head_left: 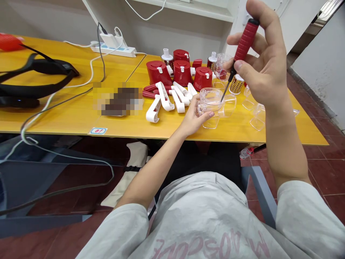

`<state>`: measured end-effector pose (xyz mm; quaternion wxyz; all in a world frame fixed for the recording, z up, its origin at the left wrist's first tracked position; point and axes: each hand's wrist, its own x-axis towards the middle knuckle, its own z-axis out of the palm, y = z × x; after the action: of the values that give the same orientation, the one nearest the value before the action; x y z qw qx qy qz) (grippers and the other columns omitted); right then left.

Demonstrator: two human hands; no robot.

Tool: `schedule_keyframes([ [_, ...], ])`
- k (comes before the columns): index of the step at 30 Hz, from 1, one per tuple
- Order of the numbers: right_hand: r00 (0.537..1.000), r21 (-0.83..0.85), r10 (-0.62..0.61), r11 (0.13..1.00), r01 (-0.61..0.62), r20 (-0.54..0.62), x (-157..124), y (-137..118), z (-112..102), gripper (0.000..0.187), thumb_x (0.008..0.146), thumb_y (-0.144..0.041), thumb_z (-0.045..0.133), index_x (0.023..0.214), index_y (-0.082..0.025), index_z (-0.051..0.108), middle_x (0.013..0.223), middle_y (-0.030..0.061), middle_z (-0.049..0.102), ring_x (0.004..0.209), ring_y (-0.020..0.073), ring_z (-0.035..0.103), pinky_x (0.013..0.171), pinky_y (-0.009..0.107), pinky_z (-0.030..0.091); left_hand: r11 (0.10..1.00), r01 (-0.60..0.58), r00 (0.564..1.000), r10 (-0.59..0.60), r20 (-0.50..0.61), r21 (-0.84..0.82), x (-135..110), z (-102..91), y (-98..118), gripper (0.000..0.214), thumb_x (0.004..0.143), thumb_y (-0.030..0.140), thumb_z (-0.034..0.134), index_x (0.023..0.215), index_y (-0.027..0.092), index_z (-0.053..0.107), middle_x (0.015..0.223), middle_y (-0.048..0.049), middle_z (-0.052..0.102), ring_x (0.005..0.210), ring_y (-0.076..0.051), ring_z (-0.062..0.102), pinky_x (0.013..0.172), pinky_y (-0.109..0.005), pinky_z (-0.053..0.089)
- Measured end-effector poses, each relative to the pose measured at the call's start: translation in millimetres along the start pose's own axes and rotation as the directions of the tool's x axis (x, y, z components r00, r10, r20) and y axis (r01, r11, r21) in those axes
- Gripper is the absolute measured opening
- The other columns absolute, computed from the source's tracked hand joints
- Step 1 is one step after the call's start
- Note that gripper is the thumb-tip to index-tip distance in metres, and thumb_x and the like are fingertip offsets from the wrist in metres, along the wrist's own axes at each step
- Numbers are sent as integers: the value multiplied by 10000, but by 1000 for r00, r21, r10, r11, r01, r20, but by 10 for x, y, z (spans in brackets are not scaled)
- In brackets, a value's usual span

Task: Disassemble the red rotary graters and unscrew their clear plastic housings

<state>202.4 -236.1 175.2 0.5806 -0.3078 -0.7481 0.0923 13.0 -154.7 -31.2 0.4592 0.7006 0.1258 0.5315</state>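
My right hand point(265, 61) is raised and closed around the red ribbed handle of a screwdriver point(244, 41). The dark shaft slants down to the left, its tip at a clear plastic housing point(212, 104); whether it touches is hard to tell. My left hand point(194, 117) grips this housing from the left, just above the table's front edge, with the thumb across its front. Left of that hand lie several white plastic handles point(164, 96) and some red handle parts point(149, 91). Behind them stand several red plastic cups point(182, 73), bottoms up.
More clear housings point(257, 117) and perforated metal drums point(237, 84) are on the right side of the yellow table point(129, 126). A power strip point(115, 48) with cables, black headgear point(37, 79) and a blurred-out dark object point(121, 100) occupy the left. A shelf point(185, 9) hangs behind.
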Motion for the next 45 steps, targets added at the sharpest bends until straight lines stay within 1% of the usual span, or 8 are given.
schedule_keyframes([
  [5,986,-20,-62,998,59,-153,12,31,-12,607,923,-357,716,1451,-649,647,1701,-202,504,1396,320,677,1013,499,766,999,-28,997,31,-65,44,-9,34,8,877,895,784,866,1545,307,521,1571,-163,647,1502,-377,657,1299,-607,537],
  [11,988,-6,-85,996,85,-127,57,311,57,647,913,-311,668,1470,-634,602,1687,-179,525,1329,284,672,945,483,757,983,-161,977,172,-129,92,110,-10,-30,1129,825,936,808,1684,371,343,1626,-167,567,1538,-387,630,1232,-518,585],
  [16,991,-55,-58,997,52,-121,63,437,103,635,930,-417,666,1527,-614,572,1744,-167,478,1316,305,661,890,498,744,992,-125,984,126,-124,14,199,46,58,801,965,839,751,1548,335,530,1404,-102,730,1330,-302,760,1156,-455,611],
  [20,993,-19,-49,999,48,-106,116,492,114,654,864,-493,742,1487,-630,596,1723,-182,511,1235,310,667,826,491,729,997,-77,976,76,-205,6,199,157,114,608,1011,759,755,1399,301,660,1274,-68,774,1176,-259,789,1033,-396,640],
  [27,994,-222,-90,972,75,-60,218,250,52,449,878,-401,819,1278,-577,716,1372,-107,715,996,254,654,803,422,690,985,-159,954,171,-247,67,185,216,66,581,1051,717,725,1455,308,642,1453,-77,746,1336,-292,761,1164,-434,609],
  [33,989,-140,-86,985,103,124,356,217,-32,706,780,-127,668,1377,-498,735,1453,-130,727,1032,208,693,827,380,653,985,-159,937,174,-304,74,197,253,36,588,1035,743,725,1438,317,678,1423,-66,760,1200,-259,789,1082,-404,621],
  [41,986,-278,-168,947,163,6,325,309,-40,700,769,-82,687,1359,-452,762,1394,-114,776,973,210,673,786,381,631,980,-171,930,195,-311,104,193,267,4,633,1037,797,674,1447,315,668,1426,-76,759,1277,-296,775,1176,-455,577],
  [45,990,-318,-139,939,129,-8,314,351,-56,708,778,-75,655,1384,-433,736,1439,-125,766,990,179,703,811,348,643,974,-183,933,214,-291,130,189,241,-1,634,1051,793,659,1454,304,656,1436,-86,765,1335,-317,760,1229,-483,548],
])
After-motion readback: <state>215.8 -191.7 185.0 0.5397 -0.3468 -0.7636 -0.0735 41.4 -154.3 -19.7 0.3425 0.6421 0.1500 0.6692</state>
